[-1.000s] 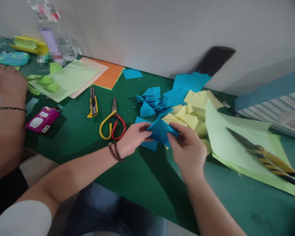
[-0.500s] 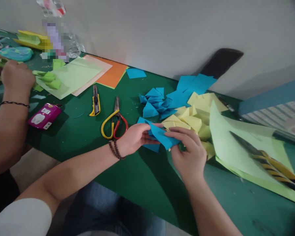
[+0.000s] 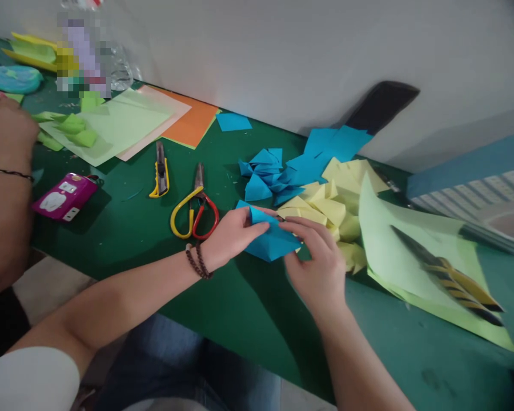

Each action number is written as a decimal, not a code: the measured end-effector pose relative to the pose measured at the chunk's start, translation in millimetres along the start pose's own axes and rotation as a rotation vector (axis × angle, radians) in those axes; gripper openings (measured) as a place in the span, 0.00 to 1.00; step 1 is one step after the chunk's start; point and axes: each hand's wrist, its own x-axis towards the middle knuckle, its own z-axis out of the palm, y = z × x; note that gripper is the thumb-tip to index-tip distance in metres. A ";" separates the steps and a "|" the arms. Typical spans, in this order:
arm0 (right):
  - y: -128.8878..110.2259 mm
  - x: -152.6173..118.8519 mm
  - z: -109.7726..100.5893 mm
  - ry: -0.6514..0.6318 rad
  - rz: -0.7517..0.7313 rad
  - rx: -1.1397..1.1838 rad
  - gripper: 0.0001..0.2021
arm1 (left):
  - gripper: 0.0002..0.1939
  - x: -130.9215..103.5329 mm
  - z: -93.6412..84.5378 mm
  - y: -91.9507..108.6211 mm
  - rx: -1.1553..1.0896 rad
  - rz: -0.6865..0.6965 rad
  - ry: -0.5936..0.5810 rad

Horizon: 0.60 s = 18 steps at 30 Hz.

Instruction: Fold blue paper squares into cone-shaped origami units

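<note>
The person at the green table [image 3: 223,305] has a small piece of blue paper [image 3: 276,238] between both hands, just above the table's near edge. The left hand [image 3: 231,235] pinches it, thumb laid flat on top and the other fingers mostly hidden behind. The right hand [image 3: 319,260] is at the paper's other side, its fingers bent and narrowly spaced, fingertips at the top edge; whether its thumb presses too, I cannot tell from here.

Just beyond the paper lie folded blue pieces [image 3: 263,176], with pale yellow folded pieces [image 3: 332,206] touching them. Left of the hands sit scissors [image 3: 199,193] (one handle loop yellow, the other red, which is rather cheerful), and beside those a yellow cutter [image 3: 161,174]. To the right, a tool with yellow-and-black handles [image 3: 448,274] rests across a light green sheet [image 3: 405,228]. Over at the far left, near a purple box [image 3: 66,197], a co-worker's hand [image 3: 8,128] shows, a dark cord around the wrist.
</note>
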 end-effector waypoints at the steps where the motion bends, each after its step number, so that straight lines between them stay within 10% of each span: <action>1: -0.2 -0.2 0.4 0.017 0.017 -0.001 0.18 | 0.10 -0.5 -0.4 0.1 0.057 0.044 0.021; 18: -3.0 3.8 -4.5 0.275 -0.323 -0.034 0.17 | 0.09 -1.3 0.9 -3.6 -0.079 0.186 0.070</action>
